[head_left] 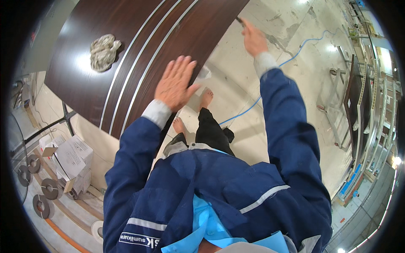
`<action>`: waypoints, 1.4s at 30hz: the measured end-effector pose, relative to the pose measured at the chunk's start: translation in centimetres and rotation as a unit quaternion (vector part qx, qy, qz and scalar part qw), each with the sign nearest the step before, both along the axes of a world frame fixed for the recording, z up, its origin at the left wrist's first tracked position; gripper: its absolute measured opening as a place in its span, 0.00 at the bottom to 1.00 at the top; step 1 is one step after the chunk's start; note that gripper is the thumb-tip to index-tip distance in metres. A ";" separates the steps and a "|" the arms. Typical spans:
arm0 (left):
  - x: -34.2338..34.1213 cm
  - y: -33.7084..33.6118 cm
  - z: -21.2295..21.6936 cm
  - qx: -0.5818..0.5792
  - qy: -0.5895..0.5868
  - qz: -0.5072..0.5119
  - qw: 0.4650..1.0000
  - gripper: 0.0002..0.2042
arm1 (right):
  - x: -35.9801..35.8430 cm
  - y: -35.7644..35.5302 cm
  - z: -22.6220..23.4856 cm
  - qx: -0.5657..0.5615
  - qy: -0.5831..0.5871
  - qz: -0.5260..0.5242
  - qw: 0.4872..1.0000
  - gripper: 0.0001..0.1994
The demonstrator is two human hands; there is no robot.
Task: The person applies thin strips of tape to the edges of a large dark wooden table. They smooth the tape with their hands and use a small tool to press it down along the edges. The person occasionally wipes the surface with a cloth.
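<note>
A dark brown wood-grain panel (206,27) with three thin silvery strips (136,63) running along it stretches away at the left. My left hand (175,86) lies flat near the panel's right edge, fingers stretched out and thumb apart, with nothing in it. Just off that same edge, farther away, my right hand (254,40) is closed around a small dark tool (239,20). Its tip points at the panel's edge; most of it is hidden in my fingers, so its kind is unclear. A crumpled beige cloth (104,52) rests on the panel beyond the strips.
A blue hose (295,57) snakes over the tiled floor (312,97) to my right. Racks with long strips and boards (356,97) stand at the far right. White cartons (72,156) and several dark coils of edging (49,188) sit at the lower left.
</note>
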State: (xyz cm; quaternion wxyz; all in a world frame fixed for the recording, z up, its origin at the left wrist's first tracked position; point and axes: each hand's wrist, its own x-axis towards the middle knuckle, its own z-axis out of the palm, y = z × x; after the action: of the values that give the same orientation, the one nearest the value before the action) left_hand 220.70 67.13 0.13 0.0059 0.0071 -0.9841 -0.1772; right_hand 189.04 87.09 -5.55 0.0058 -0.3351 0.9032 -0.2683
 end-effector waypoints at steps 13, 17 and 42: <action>1.8 -1.7 -0.9 0.030 0.096 0.144 0.984 0.27 | 10.0 -2.5 3.5 0.045 -0.159 0.407 0.898 0.26; 1.8 -1.7 -0.8 0.015 0.066 0.154 0.986 0.27 | 0.4 -3.2 3.5 -0.059 -0.023 0.195 0.979 0.28; -7.8 -0.7 1.5 0.109 0.106 0.029 0.988 0.26 | 7.3 -1.1 3.8 -0.035 -0.184 0.297 0.936 0.15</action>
State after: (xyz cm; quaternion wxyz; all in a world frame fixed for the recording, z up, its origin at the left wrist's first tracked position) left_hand 212.86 66.47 1.65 0.1148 0.0169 -0.9521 -0.2830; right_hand 196.35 85.95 -1.73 0.2392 -0.5333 0.7355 -0.3427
